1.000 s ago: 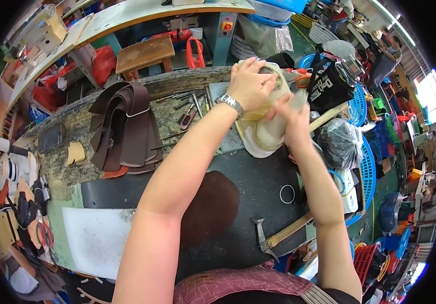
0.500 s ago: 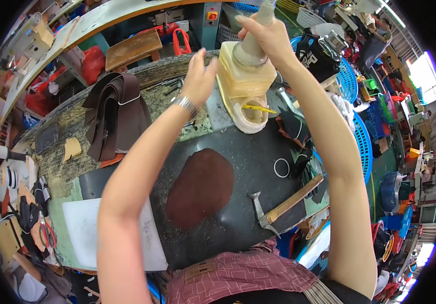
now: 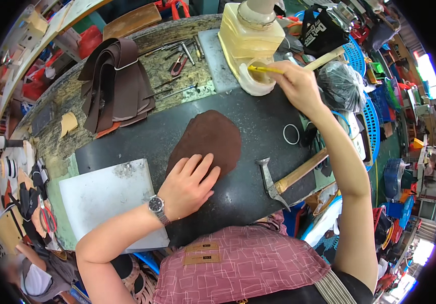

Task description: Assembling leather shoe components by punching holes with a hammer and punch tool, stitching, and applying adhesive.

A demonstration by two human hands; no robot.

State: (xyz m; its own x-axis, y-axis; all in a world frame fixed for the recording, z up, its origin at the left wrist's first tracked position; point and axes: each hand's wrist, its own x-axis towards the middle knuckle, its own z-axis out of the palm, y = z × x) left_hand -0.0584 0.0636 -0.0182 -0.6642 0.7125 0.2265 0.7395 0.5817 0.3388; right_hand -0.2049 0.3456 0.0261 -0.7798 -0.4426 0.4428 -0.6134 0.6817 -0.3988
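My left hand [image 3: 187, 186] rests on the lower edge of a dark brown, rounded leather piece [image 3: 210, 134], its fingers stretched out and slightly apart. This piece lies flat on a black work mat [image 3: 243, 195]. Between the fingers of my right hand [image 3: 300, 86] is a thin yellow stick [image 3: 259, 69], which slants into the round, crusted mouth of a pale cup [image 3: 248, 83]. The cup joins the front of a yellowish, translucent dispenser [image 3: 251, 38]. What is on the stick's lower end is hidden inside the cup.
A hammer [image 3: 299, 177] and a white ring [image 3: 291, 134] lie to the right. Tied brown leather strips [image 3: 109, 83] sit at the left rear, beside several hand tools [image 3: 185, 55]. A white slab [image 3: 106, 197] is near left; blue baskets [image 3: 372, 129] stand beyond the right edge.
My right hand has left the dispenser's top and come down to grip the yellow stick. My left hand has dropped from beside the dispenser onto the leather piece. The view has shifted.
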